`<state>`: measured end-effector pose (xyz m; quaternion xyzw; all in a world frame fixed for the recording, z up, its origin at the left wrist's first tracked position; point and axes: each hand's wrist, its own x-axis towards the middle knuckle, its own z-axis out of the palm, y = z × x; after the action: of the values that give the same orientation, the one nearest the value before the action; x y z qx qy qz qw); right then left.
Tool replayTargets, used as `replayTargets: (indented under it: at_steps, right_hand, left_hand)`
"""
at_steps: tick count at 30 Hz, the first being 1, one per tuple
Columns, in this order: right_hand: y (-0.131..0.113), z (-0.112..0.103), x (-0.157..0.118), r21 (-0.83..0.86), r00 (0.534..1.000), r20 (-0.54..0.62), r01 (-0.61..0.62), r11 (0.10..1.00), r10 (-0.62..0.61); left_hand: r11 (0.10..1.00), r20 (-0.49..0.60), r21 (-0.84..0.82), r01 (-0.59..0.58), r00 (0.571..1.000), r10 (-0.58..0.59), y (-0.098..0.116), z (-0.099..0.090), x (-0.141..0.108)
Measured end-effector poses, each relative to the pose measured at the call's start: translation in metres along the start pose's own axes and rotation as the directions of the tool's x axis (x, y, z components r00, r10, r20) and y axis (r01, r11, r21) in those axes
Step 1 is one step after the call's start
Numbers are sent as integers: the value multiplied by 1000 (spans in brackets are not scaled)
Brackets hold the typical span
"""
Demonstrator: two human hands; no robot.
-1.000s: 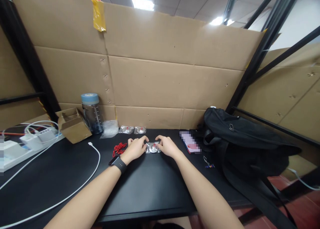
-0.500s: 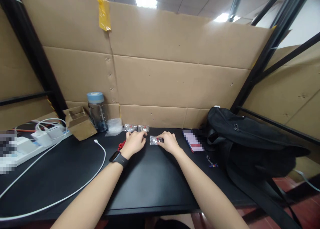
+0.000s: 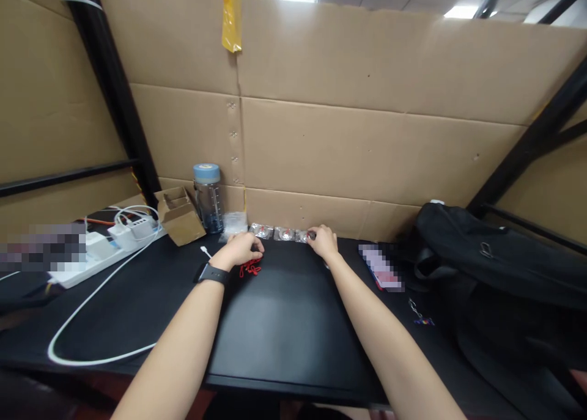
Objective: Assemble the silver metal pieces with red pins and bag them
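Bottle [image 3: 210,201] at left, bag [image 3: 518,267] at right; right hand [image 3: 324,243] pinches packet [image 3: 301,236]; left hand [image 3: 239,250] half-curled by red cord [image 3: 252,264], hold unclear.

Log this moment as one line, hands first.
right hand: touching right clear packet | left hand: near red cord | same row: left packet, middle packet | behind: cardboard wall

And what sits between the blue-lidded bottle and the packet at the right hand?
From the bottle rightward, the head view shows a translucent bag, one packet and a second packet, before the third packet at the right hand.
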<state>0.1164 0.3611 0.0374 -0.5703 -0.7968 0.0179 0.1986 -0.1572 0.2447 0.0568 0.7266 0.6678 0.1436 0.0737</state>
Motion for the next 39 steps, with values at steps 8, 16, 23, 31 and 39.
replayTargets:
  at_steps: [8, 16, 23, 31, 39]
  right_hand:
    - [46, -30, -46, 91, 971, 219, 72, 993, -91]
    - [66, -36, -74, 286, 961, 164, 170, 943, -223]
    - [75, -43, -74, 270, 967, 145, 167, 948, -211]
    - [54, -53, -80, 516, 955, 42, 230, 825, -293]
    - [18, -44, -87, 834, 958, -9, 166, 526, -288]
  left_hand:
    - [986, 6, 152, 73, 997, -75, 17, 7, -2]
    - [986, -1, 168, -23, 1000, 24, 46, 20, -1]
    - [982, -21, 152, -112, 993, 116, 56, 30, -1]
    - [987, -131, -85, -136, 984, 124, 77, 27, -4]
    - [864, -272, -396, -311, 938, 213, 86, 33, 0]
